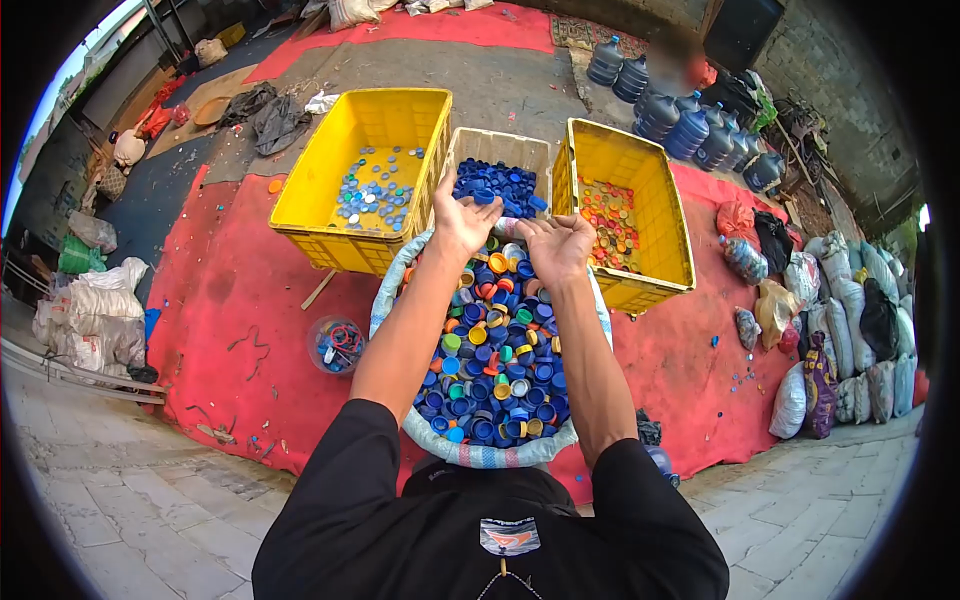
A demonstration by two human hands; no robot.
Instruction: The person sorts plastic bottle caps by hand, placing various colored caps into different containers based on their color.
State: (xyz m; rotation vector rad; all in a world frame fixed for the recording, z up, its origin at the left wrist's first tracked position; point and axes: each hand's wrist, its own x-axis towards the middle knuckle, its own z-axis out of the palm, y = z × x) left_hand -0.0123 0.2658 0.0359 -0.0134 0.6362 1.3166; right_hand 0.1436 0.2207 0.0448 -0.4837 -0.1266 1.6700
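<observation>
Precariously, the left hand [464, 224] and right hand [558, 247] are hovering palm-up, each grip unclenched; blue caps [484, 196] at their edges risk tumbling into the sack [497, 457] through tilting.

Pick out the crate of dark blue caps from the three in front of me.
The white crate, in the middle; the left yellow crate holds mostly paler caps, the right yellow crate mostly orange and red ones.

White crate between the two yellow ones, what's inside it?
Inside the white crate are many blue bottle caps. The crate's bottom is hidden under the caps in the middle, and the left hand blocks part of its near end.
</observation>
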